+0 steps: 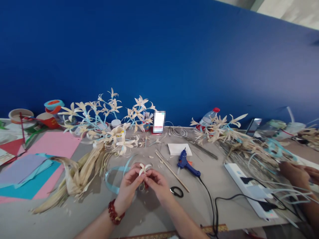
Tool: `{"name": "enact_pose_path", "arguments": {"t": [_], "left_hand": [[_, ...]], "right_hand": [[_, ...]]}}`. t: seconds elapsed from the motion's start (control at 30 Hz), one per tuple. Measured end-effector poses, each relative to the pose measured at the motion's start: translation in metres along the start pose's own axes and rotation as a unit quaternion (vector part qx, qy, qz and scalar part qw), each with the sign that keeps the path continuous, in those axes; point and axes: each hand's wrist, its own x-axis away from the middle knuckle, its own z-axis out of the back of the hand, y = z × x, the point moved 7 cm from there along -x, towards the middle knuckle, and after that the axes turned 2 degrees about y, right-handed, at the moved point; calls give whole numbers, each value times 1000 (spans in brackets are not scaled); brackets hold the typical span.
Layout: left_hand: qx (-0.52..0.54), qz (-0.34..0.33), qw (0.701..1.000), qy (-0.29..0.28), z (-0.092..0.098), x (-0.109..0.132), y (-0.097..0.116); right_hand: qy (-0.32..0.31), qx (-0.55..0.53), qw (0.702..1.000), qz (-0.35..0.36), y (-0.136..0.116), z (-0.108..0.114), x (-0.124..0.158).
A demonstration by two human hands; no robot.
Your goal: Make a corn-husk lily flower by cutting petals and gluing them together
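Both hands meet low over the table around a small cream husk flower (pixel 144 168). My left hand (pixel 131 181) pinches it from the left, and my right hand (pixel 156 182) closes on it from the right. Its pale petals spread above my fingertips; its base is hidden behind my fingers. Beside my left hand lies a loop of light blue ribbon (pixel 112 186). Close to my right wrist rests a black scissor handle (pixel 176 191), its blades hidden under my arm. A thin wooden stick (pixel 172 171) slants across the table to the right of my hands.
A blue glue gun (pixel 185 162) lies by white paper (pixel 171 150), its cord trailing toward me. At right is a power strip (pixel 245 191) with cables; beyond it another person's hands (pixel 296 174). Dried corn husks (pixel 77 176), coloured paper (pixel 20 169) and finished flower sprays (pixel 91 111) stand left.
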Motion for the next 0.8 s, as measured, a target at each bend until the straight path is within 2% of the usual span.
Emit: {"name": "enact_pose_path", "arguments": {"t": [0.17,0.27,0.37,0.43,0.5,0.6,0.7,0.8], "left_hand": [[2,14,1000,12,2,-1,-5],[11,36,999,18,4,-1,-10],[22,37,999,19,6,-2,-11],[25,25,999,13,6,-4,-9],[21,19,1000,7,6,-4,-9],[1,19,1000,0,5,-4,-10],[-12,11,1000,-12,3,-3,-9],[-8,7,1000,-9,3,-4,-8]], "right_hand": [[11,62,997,40,-3,-1,3],[15,180,975,128,-24,2,10],[35,356,903,238,-57,26,19],[122,443,842,282,-80,66,25],[210,512,789,265,-96,115,26],[243,632,711,192,-100,168,21],[196,727,645,130,-88,185,14],[174,764,610,118,-83,182,9]]}}
